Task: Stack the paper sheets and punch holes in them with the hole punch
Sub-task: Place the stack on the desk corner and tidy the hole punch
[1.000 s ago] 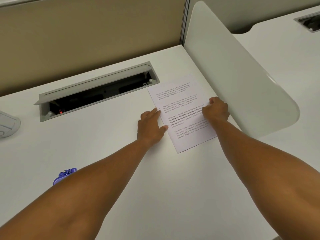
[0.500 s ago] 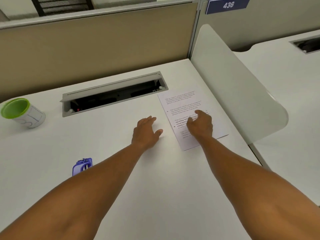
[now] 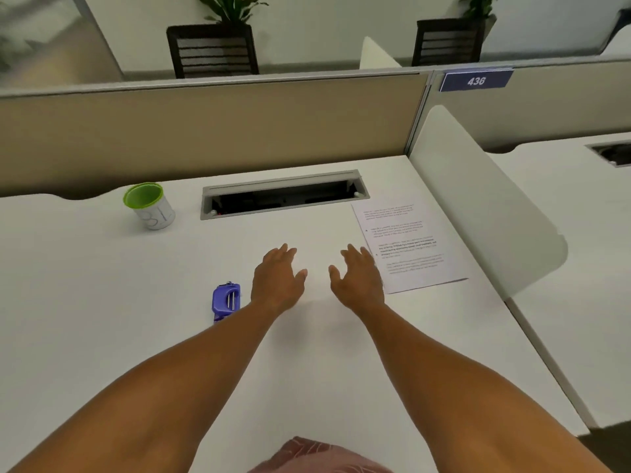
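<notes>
Both your hands are coming off the paper sheets (image 3: 406, 245), now lying stacked near the desk's (image 3: 102, 319) right edge. Your left hand (image 3: 278, 279) and right hand (image 3: 356, 278) are hovering spread, holding nothing; the hole punch (image 3: 226, 301) is waiting untouched, so punching remains.

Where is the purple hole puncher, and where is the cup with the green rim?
purple plastic hole punch (image 3: 226, 299), head view, top handle.
white cup with green rim (image 3: 154, 213), head view, side wall.

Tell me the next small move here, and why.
Probably the left hand should reach for the purple hole punch just to its left. Both hands, the right hand too, are open and hold nothing, and the paper sheets lie flat on the desk.
</notes>
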The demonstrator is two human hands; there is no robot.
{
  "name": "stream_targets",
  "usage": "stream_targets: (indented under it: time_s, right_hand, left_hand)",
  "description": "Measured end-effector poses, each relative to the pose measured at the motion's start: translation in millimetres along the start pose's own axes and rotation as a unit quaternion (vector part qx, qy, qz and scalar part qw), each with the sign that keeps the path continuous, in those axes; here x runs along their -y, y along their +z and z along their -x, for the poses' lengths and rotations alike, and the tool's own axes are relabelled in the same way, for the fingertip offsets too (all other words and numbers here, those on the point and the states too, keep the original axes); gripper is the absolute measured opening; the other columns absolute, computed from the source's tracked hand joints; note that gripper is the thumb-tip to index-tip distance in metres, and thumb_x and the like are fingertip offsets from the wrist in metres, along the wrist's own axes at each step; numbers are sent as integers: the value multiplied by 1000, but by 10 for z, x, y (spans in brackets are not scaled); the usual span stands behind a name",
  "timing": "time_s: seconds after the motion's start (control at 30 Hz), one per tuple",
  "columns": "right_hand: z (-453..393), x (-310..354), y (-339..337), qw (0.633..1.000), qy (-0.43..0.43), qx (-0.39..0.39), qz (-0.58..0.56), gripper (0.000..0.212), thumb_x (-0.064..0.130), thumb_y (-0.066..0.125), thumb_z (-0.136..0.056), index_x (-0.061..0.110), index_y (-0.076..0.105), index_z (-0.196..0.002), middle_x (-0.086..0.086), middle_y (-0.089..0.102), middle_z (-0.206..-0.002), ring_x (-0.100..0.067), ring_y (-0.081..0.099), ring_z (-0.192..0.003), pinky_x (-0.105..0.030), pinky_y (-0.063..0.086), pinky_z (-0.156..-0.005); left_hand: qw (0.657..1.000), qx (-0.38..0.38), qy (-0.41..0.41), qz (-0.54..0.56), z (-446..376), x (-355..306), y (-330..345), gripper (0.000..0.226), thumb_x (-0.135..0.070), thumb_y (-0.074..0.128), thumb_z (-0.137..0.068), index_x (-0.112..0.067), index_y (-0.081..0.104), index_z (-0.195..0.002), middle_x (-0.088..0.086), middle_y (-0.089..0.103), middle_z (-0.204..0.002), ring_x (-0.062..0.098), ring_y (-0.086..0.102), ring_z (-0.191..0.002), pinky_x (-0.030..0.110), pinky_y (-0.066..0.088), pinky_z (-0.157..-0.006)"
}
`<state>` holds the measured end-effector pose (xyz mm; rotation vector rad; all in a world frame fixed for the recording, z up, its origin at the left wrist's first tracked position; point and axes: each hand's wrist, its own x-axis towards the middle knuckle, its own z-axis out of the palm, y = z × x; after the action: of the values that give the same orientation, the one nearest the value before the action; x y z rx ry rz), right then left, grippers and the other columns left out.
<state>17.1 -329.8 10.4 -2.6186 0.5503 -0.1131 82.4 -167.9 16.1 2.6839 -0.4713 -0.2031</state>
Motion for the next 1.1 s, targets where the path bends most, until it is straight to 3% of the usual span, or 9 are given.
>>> stream_targets:
  time_s: [0.33,0.57,0.67,0.73,0.8,0.97,1.1]
  right_hand:
    - [349,508,214,996,-73,25,32,57,46,37,-99,18,37,-148,0,25,-162,-23,10,-151,-43,22,-121]
    - [497,738,445,995,-85,48,37,57,45,36,-100,17,36,-150,0,22,-163,-23,8,-152,-40,21,-120]
    - [534,800,550,994,-79,61,33,58,46,34,-101,18,33,-151,0,19,-163,-22,6,-152,-41,20,-122]
    - [558,848,621,993,-85,71,35,58,46,33,-101,18,32,-152,0,17,-164,-22,4,-152,-41,18,-121]
    - [578,893,690,992,-95,81,36,57,45,34,-101,17,33,-151,0,17,-164,-22,4,-152,-40,18,-120]
    - [632,952,864,991,-95,92,33,56,43,35,-100,16,34,-150,-1,18,-164,-23,3,-152,-41,17,-120]
    - [660,974,971,990,-90,103,29,56,42,35,-100,15,34,-150,-2,16,-164,-23,2,-152,-43,15,-122]
  left_hand:
    - [998,-25,-46,-22,528,675,-303,57,-44,44,-101,-23,33,-153,-1,21,-164,19,17,-151,39,20,-119]
    - [996,-21,-82,5,712,1029,-359,56,-38,48,-101,-18,34,-152,2,23,-163,21,20,-150,41,26,-119]
    - [995,-22,-95,19,740,1151,-365,50,-33,48,-101,-18,40,-147,3,34,-158,24,31,-145,40,34,-112]
    - [993,-32,-104,38,746,1217,-371,41,-30,50,-99,-19,47,-139,2,51,-140,27,47,-130,40,44,-97]
    - [990,-35,-125,58,739,1276,-361,37,-29,50,-97,-21,48,-133,1,56,-129,28,54,-118,38,47,-85]
    - [978,-36,-176,105,705,1386,-276,48,-35,51,-98,-20,42,-144,3,51,-142,24,57,-118,36,47,-89]
    - [969,-42,-199,141,665,1412,-237,47,-37,53,-98,-18,45,-140,3,55,-138,23,59,-117,38,48,-91]
